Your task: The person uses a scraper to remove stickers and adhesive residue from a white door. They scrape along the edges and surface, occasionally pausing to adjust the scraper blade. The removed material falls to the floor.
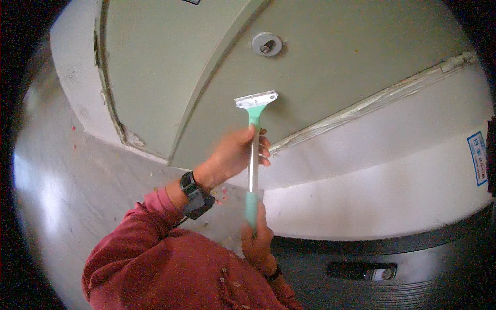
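Note:
A long-handled razor scraper stands nearly upright in the picture, with a metal blade holder, a pale green neck, a bare metal shaft and a green grip. My left hand is wrapped around the upper shaft, just below the neck. Lower down, my right hand holds the end of the green grip. The blade holder lies over a grey-green panel and casts a shadow on it; whether the blade touches the panel cannot be told.
A round lock fitting sits on the panel above the scraper. Ragged whitish material runs along the panel's edge beside a white wall bearing a label. A dark panel stands lower right. Small red scraps lie on the grey floor.

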A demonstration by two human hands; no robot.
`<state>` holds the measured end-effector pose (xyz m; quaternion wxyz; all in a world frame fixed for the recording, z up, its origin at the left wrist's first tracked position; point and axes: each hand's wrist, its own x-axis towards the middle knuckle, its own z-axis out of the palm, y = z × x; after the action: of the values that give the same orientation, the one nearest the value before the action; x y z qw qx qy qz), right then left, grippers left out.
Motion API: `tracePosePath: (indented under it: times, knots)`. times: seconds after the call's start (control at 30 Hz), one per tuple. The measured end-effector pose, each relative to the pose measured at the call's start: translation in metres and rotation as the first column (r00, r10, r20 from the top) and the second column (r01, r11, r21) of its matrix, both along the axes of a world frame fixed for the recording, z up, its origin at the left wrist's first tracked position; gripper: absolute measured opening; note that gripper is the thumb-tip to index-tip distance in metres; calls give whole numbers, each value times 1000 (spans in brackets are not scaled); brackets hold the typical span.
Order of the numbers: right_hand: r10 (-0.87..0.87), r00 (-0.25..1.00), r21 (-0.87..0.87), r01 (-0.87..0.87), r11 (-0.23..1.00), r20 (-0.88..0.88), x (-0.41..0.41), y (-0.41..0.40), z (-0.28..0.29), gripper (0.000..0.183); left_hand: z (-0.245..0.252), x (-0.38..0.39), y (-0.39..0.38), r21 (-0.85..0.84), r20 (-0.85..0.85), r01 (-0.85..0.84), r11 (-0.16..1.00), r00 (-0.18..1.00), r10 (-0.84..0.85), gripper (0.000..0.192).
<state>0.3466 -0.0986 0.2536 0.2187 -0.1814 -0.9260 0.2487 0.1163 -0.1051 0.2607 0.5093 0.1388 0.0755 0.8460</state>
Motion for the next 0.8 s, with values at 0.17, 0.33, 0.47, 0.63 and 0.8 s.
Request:
tracePosePath:
  times: [0.17,0.33,0.47,0.63,0.8]
  knots:
    - [-32,999,-51,32,998,-10,1,3,-3,55,-16,10,10,175,-79,13,984,997,1,35]
    - [-167,984,-167,175,970,60,11,-18,16,55,-1,19,-3,142,-62,58,988,997,-49,31]
    - [-155,986,-43,158,986,66,-7,-25,31,54,-11,12,3,174,-69,56,983,997,-45,31]
    - [-51,998,106,54,993,-30,-6,-13,19,55,-2,7,6,216,2,67,974,998,-69,30]
    - [-121,990,-5,122,992,78,-4,-13,25,56,0,7,5,189,6,43,981,999,-45,28]
